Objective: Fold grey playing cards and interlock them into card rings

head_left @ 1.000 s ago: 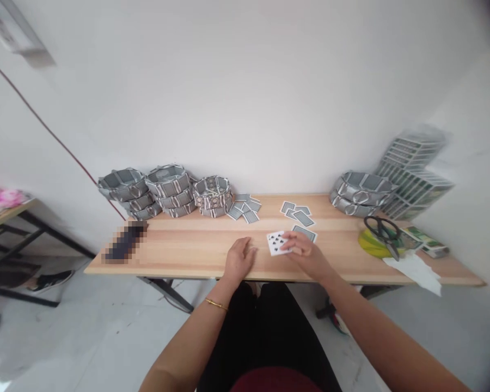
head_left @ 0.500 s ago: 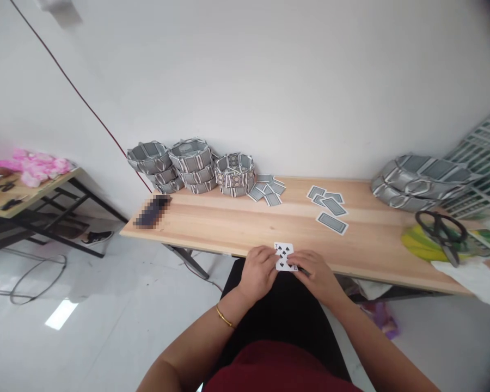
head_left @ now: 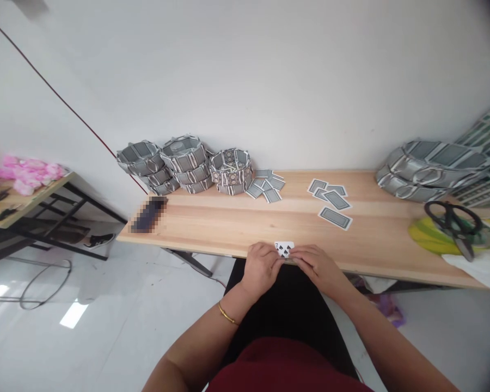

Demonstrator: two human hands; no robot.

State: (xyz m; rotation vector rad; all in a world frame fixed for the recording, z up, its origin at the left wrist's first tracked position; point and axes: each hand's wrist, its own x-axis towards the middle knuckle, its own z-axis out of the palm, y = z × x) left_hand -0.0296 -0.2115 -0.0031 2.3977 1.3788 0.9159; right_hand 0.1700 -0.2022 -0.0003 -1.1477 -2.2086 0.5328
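Observation:
A playing card point(head_left: 285, 248), a seven of spades face up, is between my two hands at the table's front edge. My left hand point(head_left: 263, 268) pinches its left side and my right hand point(head_left: 315, 267) pinches its right side. The lower part of the card is folded up or out of sight near my thumbs. Beyond my hands lie several face-down cards with grey backs point(head_left: 335, 218). Another loose group of grey-backed cards point(head_left: 269, 188) lies farther left, beside a round basket of folded cards point(head_left: 231, 173).
Stacked baskets of folded cards point(head_left: 187, 163) stand along the wall, with a wider one point(head_left: 428, 169) at the right. Black scissors point(head_left: 453, 226) rest on a yellow-green roll point(head_left: 422, 238). A blurred dark object point(head_left: 149, 214) lies at the wooden table's point(head_left: 224, 228) left end. Pink fluffy material point(head_left: 32, 174) covers another table.
The card's lower half, with its bottom corner index, no longer shows; its lower edge has been bent up between my fingers. The view has shifted slightly.

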